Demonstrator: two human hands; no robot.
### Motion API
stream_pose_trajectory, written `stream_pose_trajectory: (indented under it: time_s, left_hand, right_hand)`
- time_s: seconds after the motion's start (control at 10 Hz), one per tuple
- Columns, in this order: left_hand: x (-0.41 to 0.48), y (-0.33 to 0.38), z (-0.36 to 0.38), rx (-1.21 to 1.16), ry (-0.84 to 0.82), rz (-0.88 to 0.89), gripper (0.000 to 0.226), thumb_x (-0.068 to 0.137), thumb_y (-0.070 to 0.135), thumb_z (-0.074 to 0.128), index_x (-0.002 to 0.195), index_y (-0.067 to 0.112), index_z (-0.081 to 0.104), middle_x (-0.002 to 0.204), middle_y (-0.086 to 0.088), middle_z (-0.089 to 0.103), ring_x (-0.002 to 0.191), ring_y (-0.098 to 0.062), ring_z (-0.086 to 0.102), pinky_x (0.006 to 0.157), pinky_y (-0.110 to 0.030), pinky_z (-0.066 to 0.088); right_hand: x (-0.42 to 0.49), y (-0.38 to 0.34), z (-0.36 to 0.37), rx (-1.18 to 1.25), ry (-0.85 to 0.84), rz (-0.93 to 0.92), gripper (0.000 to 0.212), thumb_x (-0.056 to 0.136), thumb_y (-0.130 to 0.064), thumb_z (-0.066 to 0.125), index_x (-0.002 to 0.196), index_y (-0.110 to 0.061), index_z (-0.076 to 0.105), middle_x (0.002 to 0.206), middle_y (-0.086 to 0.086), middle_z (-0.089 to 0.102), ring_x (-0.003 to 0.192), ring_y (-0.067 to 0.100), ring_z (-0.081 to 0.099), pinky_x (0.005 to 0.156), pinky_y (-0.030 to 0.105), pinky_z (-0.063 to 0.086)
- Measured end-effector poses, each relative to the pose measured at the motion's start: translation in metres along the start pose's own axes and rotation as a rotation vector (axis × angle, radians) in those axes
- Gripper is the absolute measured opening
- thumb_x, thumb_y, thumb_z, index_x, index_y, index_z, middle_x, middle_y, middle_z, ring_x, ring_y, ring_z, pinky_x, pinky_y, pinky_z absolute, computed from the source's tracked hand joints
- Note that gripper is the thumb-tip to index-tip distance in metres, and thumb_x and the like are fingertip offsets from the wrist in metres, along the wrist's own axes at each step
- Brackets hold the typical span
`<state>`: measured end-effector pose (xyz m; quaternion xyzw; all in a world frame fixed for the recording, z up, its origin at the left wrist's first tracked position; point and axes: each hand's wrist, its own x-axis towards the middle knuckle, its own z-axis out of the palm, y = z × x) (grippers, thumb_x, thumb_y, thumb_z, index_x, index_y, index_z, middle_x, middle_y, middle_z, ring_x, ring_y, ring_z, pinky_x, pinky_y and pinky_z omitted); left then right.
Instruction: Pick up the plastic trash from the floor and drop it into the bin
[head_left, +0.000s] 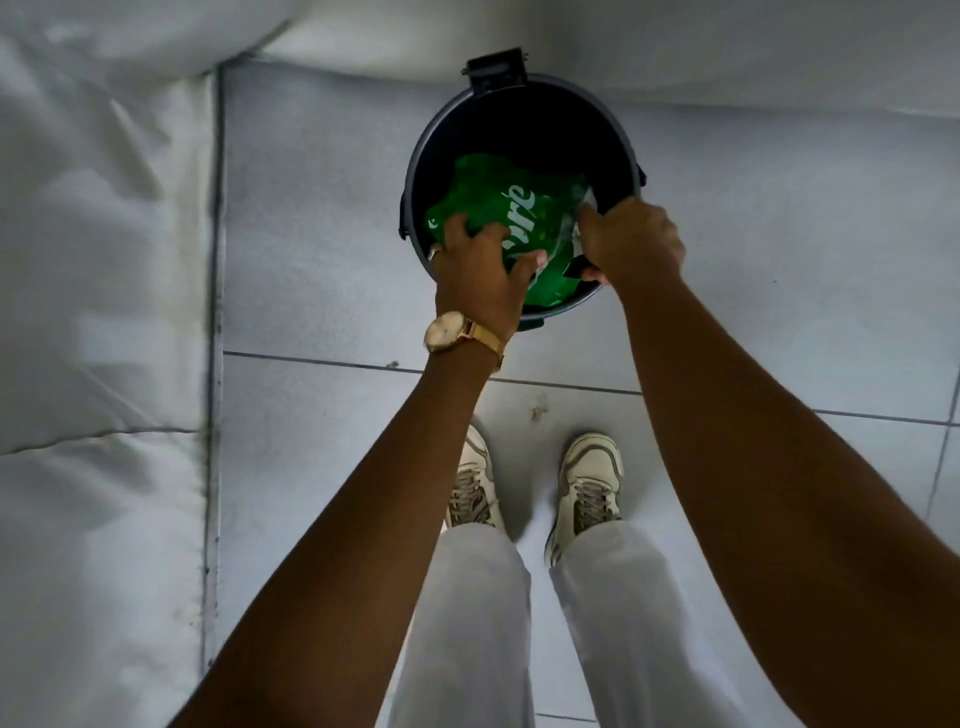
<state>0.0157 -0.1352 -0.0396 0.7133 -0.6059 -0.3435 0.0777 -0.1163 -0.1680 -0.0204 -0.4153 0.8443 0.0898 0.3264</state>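
Over the open bin (618, 140), head view: both hands hold a crumpled green plastic wrapper (498, 208) with white lettering, right at the bin mouth. Wrapper sits mostly inside the rim, above the dark interior; its lower edge overlaps the near rim. Left hand (480, 275) grips the wrapper's left and near side, fingers (457, 226) curled over the plastic, thumb pressed on it from the right. A ring shows on one finger and a gold watch (447, 332) sits on the wrist. Right hand (631, 241) is closed on the wrapper's right edge, where some clear plastic shows, knuckles up, just beside the bin's right rim; may be touching the rim, hard to tell from this angle. Bin is round, dark, with a black hinge bracket (496, 70) at the far side and no lid visible over the opening. It stands on the light tiled floor (322, 234). Two pale sneakers (592, 483) and white trousers (467, 623) below, just short of the bin. White padded surface (98, 312) along the left.
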Motion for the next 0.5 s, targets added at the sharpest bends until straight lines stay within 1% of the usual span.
stream_pose_trajectory:
  time_s: [0.1,0.2,0.3,0.4,0.5]
  left_hand:
    - [0.015,0.003,0.008,0.111,-0.050,-0.004,0.047,0.088,0.041,0.066,0.119,0.007,0.062,0.143,-0.019,0.038,0.124,-0.042,0.045,0.100,-0.045,0.047]
    - [0.028,0.004,0.020,0.280,-0.195,-0.041,0.041,0.096,0.037,0.055,0.123,0.006,0.058,0.144,-0.020,0.035,0.126,-0.044,0.042,0.098,-0.048,0.047]
    - [0.034,-0.001,0.022,0.419,-0.287,-0.051,0.045,0.098,0.042,0.049,0.126,0.007,0.055,0.142,-0.020,0.038,0.127,-0.044,0.041,0.098,-0.051,0.045]
    - [0.037,0.001,0.000,0.554,-0.317,0.027,0.057,0.095,0.053,0.045,0.135,0.012,0.047,0.145,-0.023,0.040,0.133,-0.043,0.037,0.104,-0.052,0.039]
    - [0.024,0.012,-0.021,0.583,-0.239,0.150,0.068,0.095,0.054,0.044,0.146,0.012,0.030,0.156,-0.022,0.023,0.142,-0.042,0.025,0.112,-0.053,0.030]
  right_hand:
    - [-0.005,-0.002,-0.006,-0.055,0.107,-0.095,0.052,0.100,-0.042,0.041,0.133,-0.002,0.046,0.126,0.016,0.058,0.112,0.029,0.058,0.084,0.035,0.046]
    - [-0.025,-0.003,0.008,-0.065,-0.004,-0.279,0.042,0.098,-0.031,0.051,0.131,-0.006,0.047,0.124,0.017,0.059,0.113,0.032,0.058,0.093,0.038,0.050]
    - [-0.035,-0.001,0.024,-0.176,-0.163,-0.318,0.036,0.097,-0.025,0.052,0.128,-0.005,0.051,0.126,0.019,0.057,0.119,0.033,0.052,0.098,0.041,0.049]
    - [-0.045,-0.001,0.013,-0.364,-0.067,-0.380,0.038,0.097,-0.023,0.051,0.131,-0.006,0.050,0.132,0.017,0.054,0.126,0.032,0.043,0.100,0.042,0.044]
    - [-0.056,-0.004,-0.006,-0.360,0.062,-0.410,0.050,0.099,-0.026,0.046,0.143,-0.005,0.037,0.149,0.017,0.039,0.138,0.033,0.032,0.109,0.043,0.035]
